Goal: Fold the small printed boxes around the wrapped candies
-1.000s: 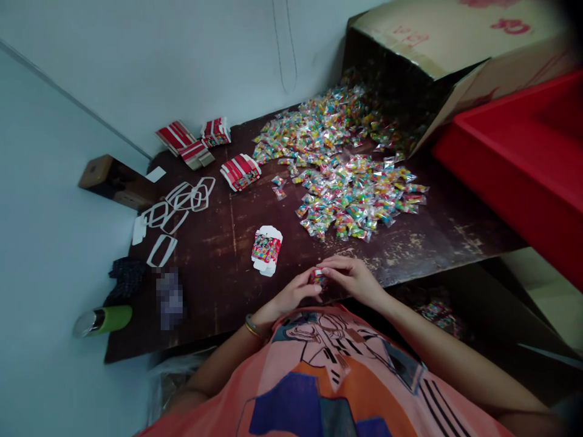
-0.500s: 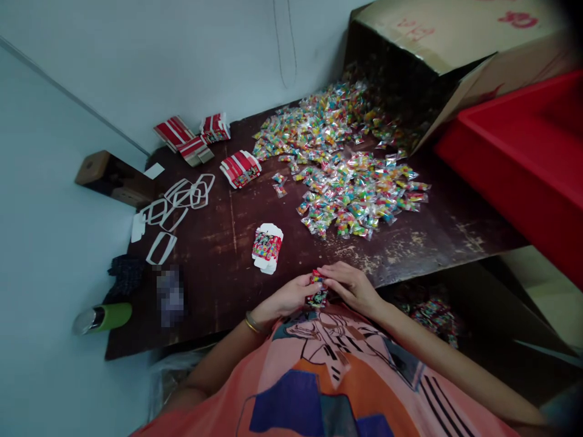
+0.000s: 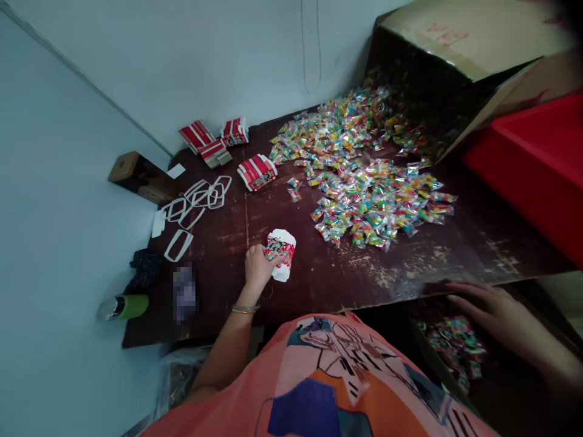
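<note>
My left hand (image 3: pixel 255 265) rests on the dark wooden table (image 3: pixel 319 273), its fingers closed on the edge of a small stack of flat printed cartons (image 3: pixel 282 252). My right hand (image 3: pixel 489 306) hangs below the table's right front edge with fingers stretched out and nothing in them, just above a dark container of filled colourful boxes (image 3: pixel 450 343). A large heap of small clear candy packets (image 3: pixel 368 176) covers the table's far middle and right.
A tipped cardboard box (image 3: pixel 455 54) spills packets at the back right, with a red bin (image 3: pixel 532 164) beside it. Red-and-white flat carton stacks (image 3: pixel 228 149) and white cut-out frames (image 3: pixel 195 203) lie at the back left. A green bottle (image 3: pixel 122 306) lies at the left edge.
Both hands held a small box together at the table's front edge. Now the right hand has dropped to the lower right and is empty; the left has reached forward to the carton stack.
</note>
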`<state>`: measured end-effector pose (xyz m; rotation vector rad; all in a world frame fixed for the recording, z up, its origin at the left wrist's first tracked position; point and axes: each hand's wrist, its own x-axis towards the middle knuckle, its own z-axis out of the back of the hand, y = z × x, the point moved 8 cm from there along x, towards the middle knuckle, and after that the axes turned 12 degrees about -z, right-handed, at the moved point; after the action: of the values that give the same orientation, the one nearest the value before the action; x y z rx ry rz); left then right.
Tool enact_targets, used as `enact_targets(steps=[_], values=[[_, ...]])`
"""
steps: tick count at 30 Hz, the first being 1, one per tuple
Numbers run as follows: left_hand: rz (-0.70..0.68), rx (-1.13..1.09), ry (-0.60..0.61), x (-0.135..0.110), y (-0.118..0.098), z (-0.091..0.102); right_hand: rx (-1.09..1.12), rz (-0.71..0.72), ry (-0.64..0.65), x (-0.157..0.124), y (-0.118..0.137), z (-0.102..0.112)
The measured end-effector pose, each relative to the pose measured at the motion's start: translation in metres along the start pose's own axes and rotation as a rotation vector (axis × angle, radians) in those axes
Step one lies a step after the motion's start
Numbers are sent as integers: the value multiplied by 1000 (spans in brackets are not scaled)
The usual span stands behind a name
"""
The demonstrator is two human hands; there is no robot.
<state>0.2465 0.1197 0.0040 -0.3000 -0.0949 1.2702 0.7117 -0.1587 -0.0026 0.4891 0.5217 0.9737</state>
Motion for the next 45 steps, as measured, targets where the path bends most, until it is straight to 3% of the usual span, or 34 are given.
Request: enact_targets(steps=[2, 4, 9, 11, 13, 16, 19, 21, 24, 27, 30, 32, 35, 37, 39, 42, 45], values=[[-15, -30, 29, 2, 3, -1, 34, 31, 69, 5, 33, -27], [-13, -36, 43, 2, 4, 3, 108, 93, 134, 12, 87, -54], [18, -6, -83, -7, 4, 40, 265, 377, 280, 20, 226, -103], [-11, -169, -146, -18, -7, 48, 361, 408, 277, 18, 258, -116], [-82, -454, -129, -30, -29, 41, 495, 380, 273, 16, 276, -127], [-90, -969, 42, -53, -71, 9, 645, 349, 307, 12, 284, -142], [126, -1525, 315, -76, -104, -27, 572, 419, 363, 6, 282, -143], [222, -1700, 469, -86, -119, -39, 431, 467, 328, 5, 275, -136], [263, -1736, 562, -86, -126, -47, 316, 479, 220, 5, 262, -120], [273, -1678, 619, -83, -131, -59, 417, 419, 258, 3, 254, -117], [219, -1587, 650, -80, -137, -67, 530, 305, 421, 4, 248, -127], [167, -1561, 717, -82, -144, -67, 565, 262, 603, 4, 247, -134], [10, -1560, 959, -96, -163, -60, 606, 305, 919, 0, 250, -134], [-135, -1516, 1042, -101, -172, -55, 621, 382, 1005, 0, 252, -125], [-178, -1420, 903, -94, -169, -56, 642, 401, 963, 4, 248, -118], [-80, -1267, 564, -79, -151, -65, 680, 267, 819, 9, 233, -119], [-121, -1214, 337, -77, -145, -63, 694, 145, 638, 4, 216, -121]])
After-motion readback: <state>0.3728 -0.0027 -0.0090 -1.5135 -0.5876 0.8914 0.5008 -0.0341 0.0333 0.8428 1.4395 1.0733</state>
